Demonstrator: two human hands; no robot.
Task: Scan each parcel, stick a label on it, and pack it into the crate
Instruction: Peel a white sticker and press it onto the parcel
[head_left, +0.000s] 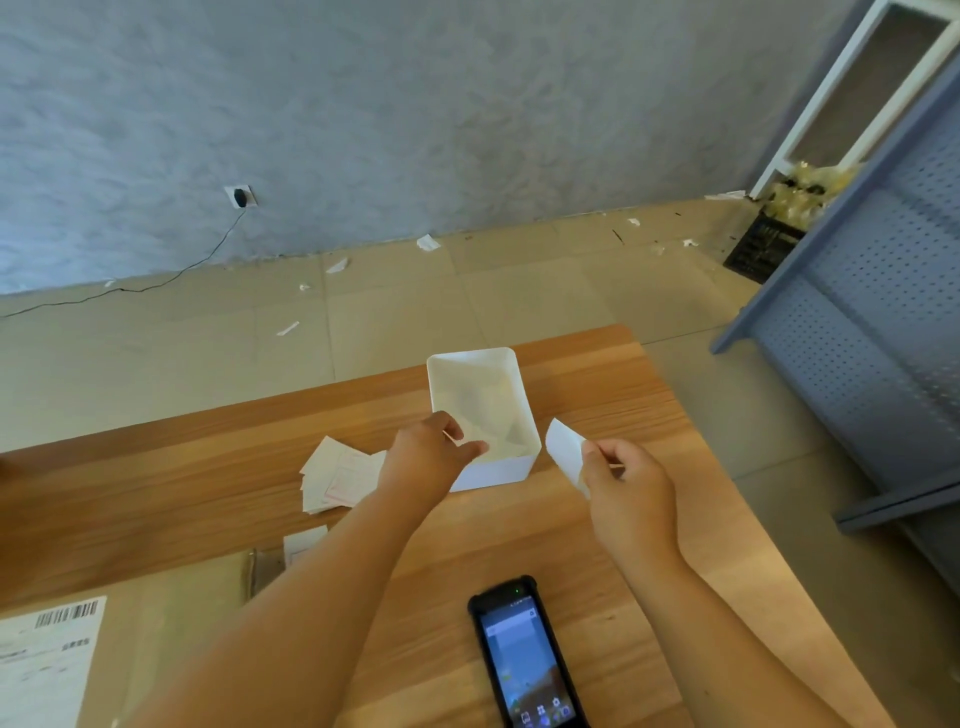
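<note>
Right hand pinched a white label between thumb and fingers, just beside the white box on the table. Left hand reached over the box's near rim, fingers loosely curled, apparently nipping a paper scrap. Scanner lay nearer.

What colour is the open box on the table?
White box, inside and out; seen in the head view.

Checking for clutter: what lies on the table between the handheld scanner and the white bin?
Only bare wood in the head view: the scanner lies near, the white bin farther, both forearms crossing above the table.
</note>
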